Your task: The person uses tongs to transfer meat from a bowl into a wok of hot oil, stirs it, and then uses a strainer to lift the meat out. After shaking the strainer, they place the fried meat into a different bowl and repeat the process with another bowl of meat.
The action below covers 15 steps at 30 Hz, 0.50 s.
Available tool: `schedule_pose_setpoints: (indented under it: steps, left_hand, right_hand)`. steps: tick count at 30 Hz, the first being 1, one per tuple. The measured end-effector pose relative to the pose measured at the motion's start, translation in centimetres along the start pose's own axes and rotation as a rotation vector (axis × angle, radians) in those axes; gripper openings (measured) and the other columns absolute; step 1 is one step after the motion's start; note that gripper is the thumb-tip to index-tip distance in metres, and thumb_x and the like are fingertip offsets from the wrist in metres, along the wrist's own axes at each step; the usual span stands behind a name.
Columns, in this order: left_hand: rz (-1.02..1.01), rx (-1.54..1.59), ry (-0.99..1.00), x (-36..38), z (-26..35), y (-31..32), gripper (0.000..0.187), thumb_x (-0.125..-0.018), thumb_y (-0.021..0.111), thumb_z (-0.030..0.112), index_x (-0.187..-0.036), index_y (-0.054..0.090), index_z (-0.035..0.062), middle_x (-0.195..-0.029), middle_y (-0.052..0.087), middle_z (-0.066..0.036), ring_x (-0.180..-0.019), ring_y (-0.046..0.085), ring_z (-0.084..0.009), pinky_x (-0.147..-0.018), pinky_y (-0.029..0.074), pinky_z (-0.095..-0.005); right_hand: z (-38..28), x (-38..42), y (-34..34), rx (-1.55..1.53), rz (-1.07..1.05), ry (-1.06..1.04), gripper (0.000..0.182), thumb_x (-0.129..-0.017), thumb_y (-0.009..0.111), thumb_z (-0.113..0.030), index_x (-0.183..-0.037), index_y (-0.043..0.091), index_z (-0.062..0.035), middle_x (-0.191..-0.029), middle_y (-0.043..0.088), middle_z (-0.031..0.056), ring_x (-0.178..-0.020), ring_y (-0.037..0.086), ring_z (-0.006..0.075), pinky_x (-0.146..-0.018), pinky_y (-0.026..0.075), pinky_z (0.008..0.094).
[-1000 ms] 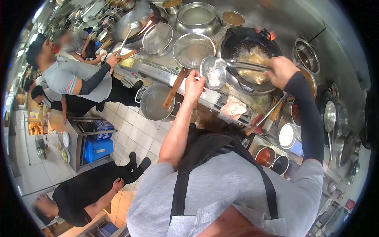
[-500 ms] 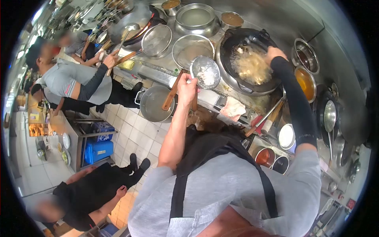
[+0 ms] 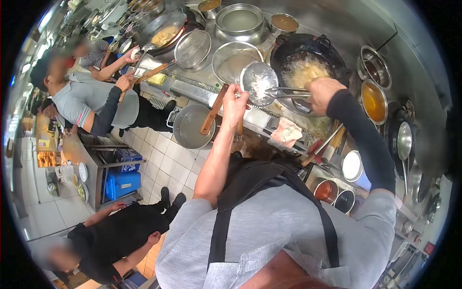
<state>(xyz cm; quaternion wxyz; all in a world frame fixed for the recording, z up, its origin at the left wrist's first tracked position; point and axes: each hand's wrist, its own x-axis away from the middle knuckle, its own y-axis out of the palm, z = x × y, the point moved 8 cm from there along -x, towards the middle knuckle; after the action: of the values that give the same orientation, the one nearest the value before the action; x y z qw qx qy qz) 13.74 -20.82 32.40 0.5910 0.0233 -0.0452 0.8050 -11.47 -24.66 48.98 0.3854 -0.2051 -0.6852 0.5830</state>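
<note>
My left hand [image 3: 234, 105] is closed on the rim of a small metal bowl [image 3: 255, 71]. White, floury-looking pieces [image 3: 260, 88] lie inside it. Metal tongs [image 3: 292, 89] reach from my right hand [image 3: 325, 94] into the bowl, their tips at the white pieces. My right fingers are wrapped round the tongs. Behind my right hand is a black wok [image 3: 336, 61], where pale pieces [image 3: 308, 71] bubble in hot oil. A wire strainer [image 3: 237, 44] with a wooden handle [image 3: 215, 110] rests just left of the bowl.
A large pot [image 3: 192, 127] stands below left, and a folded cloth [image 3: 287, 132] lies on the counter edge. Bowls of orange liquid [image 3: 373, 101] and dark liquid [image 3: 373, 67] are at the right. A co-worker [image 3: 96, 89] cooks at another wok [image 3: 163, 29]; another person [image 3: 120, 236] stands behind.
My right hand has come from the wok's far right side toward me and left, bringing the tongs into the bowl. The bowl has shifted slightly right. The co-worker's hands have moved.
</note>
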Motion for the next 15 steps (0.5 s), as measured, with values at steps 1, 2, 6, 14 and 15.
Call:
schedule_pose_setpoints:
  steps: [1, 2, 6, 14, 15]
  left_hand:
    - [0.005, -0.027, -0.067, 0.1, -0.4, -0.1, 0.014, -0.092, 0.064, 0.007, -0.093, 0.051, 0.0027, -0.095, 0.068, -0.014, -0.066, 0.066, -0.0148, -0.051, 0.053, -0.0277]
    - [0.006, -0.035, -0.062, 0.2, -0.6, -0.1, 0.014, -0.092, 0.064, 0.007, -0.093, 0.051, 0.0026, -0.093, 0.067, -0.014, -0.065, 0.066, -0.015, -0.051, 0.053, -0.0279]
    - [0.026, -0.022, -0.012, -0.9, -2.8, 0.8, 0.015, -0.09, 0.064, 0.007, -0.093, 0.05, 0.0015, -0.08, 0.066, -0.013, -0.058, 0.065, -0.016, -0.047, 0.054, -0.0291]
    - [0.053, 0.041, -0.037, -0.8, -3.8, 0.8, 0.015, -0.09, 0.064, 0.005, -0.092, 0.049, 0.0023, -0.08, 0.065, -0.012, -0.058, 0.066, -0.0168, -0.046, 0.054, -0.0295]
    - [0.045, 0.038, -0.047, -0.7, -3.6, 0.8, 0.015, -0.091, 0.064, 0.005, -0.093, 0.049, 0.0027, -0.082, 0.064, -0.011, -0.059, 0.066, -0.0167, -0.047, 0.055, -0.0293]
  right_hand:
    - [0.5, 0.6, -1.0, -0.023, 0.018, 0.026, 0.022, -0.081, 0.072, -0.017, -0.093, 0.07, 0.001, -0.088, 0.071, 0.0226, -0.09, 0.07, 0.0396, -0.082, 0.055, 0.0479]
    - [0.9, 1.6, -1.8, -0.047, 0.034, 0.054, 0.023, -0.081, 0.072, -0.016, -0.096, 0.07, 0.0014, -0.09, 0.071, 0.0222, -0.091, 0.069, 0.0402, -0.083, 0.054, 0.0485]
    - [3.3, 4.1, -4.8, -0.148, 0.134, 0.095, 0.033, -0.082, 0.072, -0.015, -0.11, 0.071, 0.0023, -0.097, 0.072, 0.0218, -0.098, 0.067, 0.0414, -0.09, 0.051, 0.0478]
    - [9.8, -0.8, 1.4, -0.146, 0.185, 0.208, 0.035, -0.085, 0.07, -0.022, -0.109, 0.073, 0.0029, -0.099, 0.071, 0.0276, -0.098, 0.07, 0.0397, -0.092, 0.054, 0.0451]
    - [11.5, -2.7, 4.2, -0.16, 0.193, 0.254, 0.036, -0.086, 0.069, -0.026, -0.108, 0.073, 0.0019, -0.101, 0.071, 0.0282, -0.1, 0.07, 0.0393, -0.093, 0.054, 0.0456]
